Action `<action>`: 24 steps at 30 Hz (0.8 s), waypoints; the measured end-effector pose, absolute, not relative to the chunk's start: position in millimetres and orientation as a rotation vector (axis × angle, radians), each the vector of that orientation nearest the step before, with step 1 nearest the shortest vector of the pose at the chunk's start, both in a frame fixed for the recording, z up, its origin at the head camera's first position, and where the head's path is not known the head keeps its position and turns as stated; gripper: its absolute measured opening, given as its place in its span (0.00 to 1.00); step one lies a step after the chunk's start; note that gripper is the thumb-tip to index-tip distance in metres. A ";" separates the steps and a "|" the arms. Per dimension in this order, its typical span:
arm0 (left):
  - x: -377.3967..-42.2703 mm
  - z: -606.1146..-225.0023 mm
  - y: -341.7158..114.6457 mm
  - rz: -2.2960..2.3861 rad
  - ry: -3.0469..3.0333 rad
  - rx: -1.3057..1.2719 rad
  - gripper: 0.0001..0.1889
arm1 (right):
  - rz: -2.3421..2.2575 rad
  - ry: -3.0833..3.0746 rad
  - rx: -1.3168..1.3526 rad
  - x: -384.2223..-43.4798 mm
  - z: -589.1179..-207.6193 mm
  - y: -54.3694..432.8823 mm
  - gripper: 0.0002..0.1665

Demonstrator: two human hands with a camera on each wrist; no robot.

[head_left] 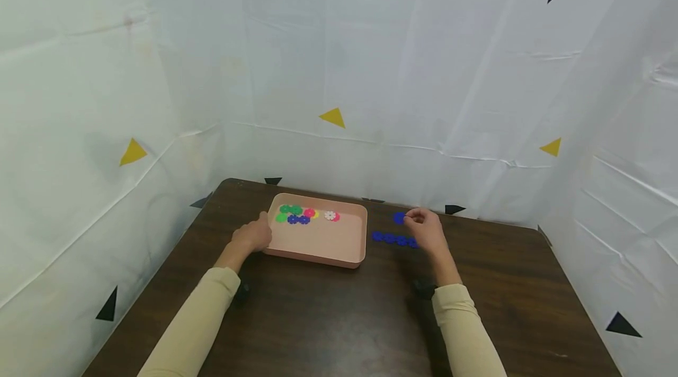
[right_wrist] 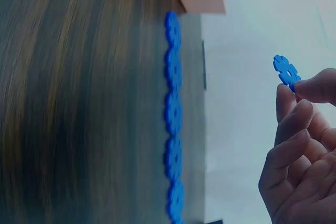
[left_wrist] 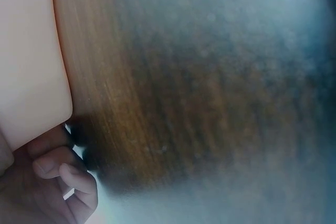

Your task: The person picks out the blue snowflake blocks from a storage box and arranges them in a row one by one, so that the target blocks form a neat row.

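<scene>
My right hand (head_left: 425,228) pinches a blue snowflake disc (right_wrist: 286,72) between thumb and fingertips, raised above the table. In the right wrist view, a row of several blue snowflake discs (right_wrist: 174,114) lies on the wood below that hand. The near-right end of the row is partly hidden by the hand in the head view. At the left side of a pink tray (head_left: 318,244), my left hand (head_left: 254,234) grips the rim. Its fingers (left_wrist: 79,179) curl by the tray's corner in the left wrist view.
Inside the tray lie green discs (head_left: 291,210), dark blue discs (head_left: 299,220), a white disc (head_left: 330,216), and pink and yellow ones. The dark wooden table (head_left: 328,318) ends at a white sheet (head_left: 371,59) with printed triangles behind and on both sides.
</scene>
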State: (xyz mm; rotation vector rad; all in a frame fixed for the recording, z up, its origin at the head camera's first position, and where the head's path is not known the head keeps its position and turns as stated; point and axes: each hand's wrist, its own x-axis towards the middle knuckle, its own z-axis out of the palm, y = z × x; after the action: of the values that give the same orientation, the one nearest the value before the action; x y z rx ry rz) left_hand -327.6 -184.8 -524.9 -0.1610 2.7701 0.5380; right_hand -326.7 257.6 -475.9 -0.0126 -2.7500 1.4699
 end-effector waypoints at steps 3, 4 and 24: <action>-326.6 -523.0 -183.9 0.540 2.768 -0.168 0.30 | 1.494 -2.741 -0.042 -325.5 -477.1 267.5 0.16; -326.3 -522.2 -183.5 0.538 2.768 -0.171 0.31 | 1.495 -2.740 -0.045 -325.1 -477.5 270.9 0.17; -328.5 -523.7 -185.2 0.528 2.771 -0.148 0.27 | 1.485 -2.728 -0.262 -313.7 -491.5 330.6 0.19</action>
State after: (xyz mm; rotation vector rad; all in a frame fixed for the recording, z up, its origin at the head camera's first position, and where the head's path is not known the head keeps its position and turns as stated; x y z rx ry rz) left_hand -328.5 -185.2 -523.7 -0.1477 2.7709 0.5284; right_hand -313.7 330.6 -491.5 -0.2619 -2.7276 1.4848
